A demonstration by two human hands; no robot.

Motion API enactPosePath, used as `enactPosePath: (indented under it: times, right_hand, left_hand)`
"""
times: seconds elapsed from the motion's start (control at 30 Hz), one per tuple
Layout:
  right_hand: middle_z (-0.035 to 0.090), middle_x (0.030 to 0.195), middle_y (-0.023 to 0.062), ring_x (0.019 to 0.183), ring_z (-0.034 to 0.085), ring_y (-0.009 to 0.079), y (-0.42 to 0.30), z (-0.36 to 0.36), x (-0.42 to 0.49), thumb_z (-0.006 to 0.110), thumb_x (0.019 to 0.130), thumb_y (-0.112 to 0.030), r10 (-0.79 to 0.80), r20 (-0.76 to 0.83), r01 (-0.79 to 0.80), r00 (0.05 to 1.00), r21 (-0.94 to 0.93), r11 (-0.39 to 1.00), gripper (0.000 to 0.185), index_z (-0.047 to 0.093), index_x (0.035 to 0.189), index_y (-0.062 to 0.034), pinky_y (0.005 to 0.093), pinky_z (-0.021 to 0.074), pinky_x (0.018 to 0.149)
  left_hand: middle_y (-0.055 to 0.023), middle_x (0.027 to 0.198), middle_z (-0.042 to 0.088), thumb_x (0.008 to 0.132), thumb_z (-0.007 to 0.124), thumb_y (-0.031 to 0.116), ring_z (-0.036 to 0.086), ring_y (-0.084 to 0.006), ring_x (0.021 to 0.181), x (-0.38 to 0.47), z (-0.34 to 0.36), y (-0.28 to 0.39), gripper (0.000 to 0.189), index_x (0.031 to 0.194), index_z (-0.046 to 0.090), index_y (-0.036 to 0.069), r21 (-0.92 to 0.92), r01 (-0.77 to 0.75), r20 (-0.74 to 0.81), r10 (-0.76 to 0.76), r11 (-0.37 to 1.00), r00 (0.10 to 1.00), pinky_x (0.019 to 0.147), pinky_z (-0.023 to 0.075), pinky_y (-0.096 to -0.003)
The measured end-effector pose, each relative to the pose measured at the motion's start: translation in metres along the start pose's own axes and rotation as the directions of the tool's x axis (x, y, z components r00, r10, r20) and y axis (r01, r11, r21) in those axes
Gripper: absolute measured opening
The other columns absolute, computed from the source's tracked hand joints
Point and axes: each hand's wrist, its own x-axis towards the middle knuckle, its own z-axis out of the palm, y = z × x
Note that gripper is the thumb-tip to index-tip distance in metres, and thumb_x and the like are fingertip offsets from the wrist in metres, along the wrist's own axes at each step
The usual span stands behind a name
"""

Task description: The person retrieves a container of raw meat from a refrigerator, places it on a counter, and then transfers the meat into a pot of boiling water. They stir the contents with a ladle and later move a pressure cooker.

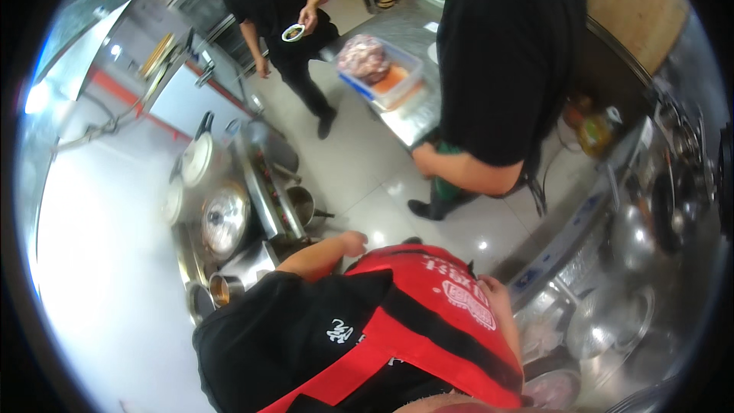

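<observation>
My left hand is beside the front of my red apron, over the floor; its fingers look curled, and whether it holds something is not clear. At the right side of the apron, my right hand rests against or near the cloth, with its fingers partly hidden. Left of me, pressure cookers and a shiny round metal lid stand on a cooking range. Nearer me on that side is a small metal pot with brownish contents. To my right, a large metal ladle or bowl lies on a steel counter.
A person in black stands close ahead on the right, beside a steel table with a plastic bin of what looks like raw meat. Another person farther off holds a small white dish. A handled pot sits low beside the range.
</observation>
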Motion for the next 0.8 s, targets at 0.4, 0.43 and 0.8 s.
enactPosePath:
  times: [0.4,0.43,0.8]
  right_hand:
    - [0.073,0.102,0.015,0.094,0.066,0.0183,-0.034,0.012,0.017,0.062,0.097,-0.024,0.001,0.172,0.015,0.985,-0.092,0.996,0.033,0.067,0.115,0.0023,0.032,0.0502,0.087]
    - [0.073,0.1,0.0152,0.092,0.066,0.0196,-0.057,0.015,0.012,0.061,0.097,-0.025,-0.063,0.201,0.096,0.977,-0.154,0.983,0.032,0.067,0.115,0.0019,0.0329,0.0502,0.086]
    - [0.071,0.102,0.0211,0.091,0.069,0.0311,-0.048,0.025,0.008,0.061,0.096,-0.035,0.037,0.105,-0.005,0.994,-0.296,0.955,0.038,0.068,0.116,-0.0027,0.0384,0.0524,0.085]
  left_hand:
    - [-0.0186,0.104,0.07,0.081,0.065,0.04,0.066,-0.0363,0.1,-0.022,0.068,-0.042,0.043,0.105,0.071,0.005,-0.083,0.027,0.015,-0.026,0.996,1.0,0.087,0.0524,-0.043]
    - [-0.0187,0.106,0.07,0.08,0.067,0.042,0.066,-0.0365,0.101,-0.025,0.084,-0.054,0.046,0.107,0.071,0.005,-0.066,-0.031,-0.016,0.03,0.997,0.999,0.087,0.0522,-0.0428]
    - [-0.0101,0.091,0.068,0.081,0.062,0.028,0.065,-0.0291,0.09,-0.021,0.057,-0.067,0.019,0.08,0.071,0.011,-0.058,-0.277,-0.173,0.264,0.959,0.949,0.075,0.0525,-0.0408]
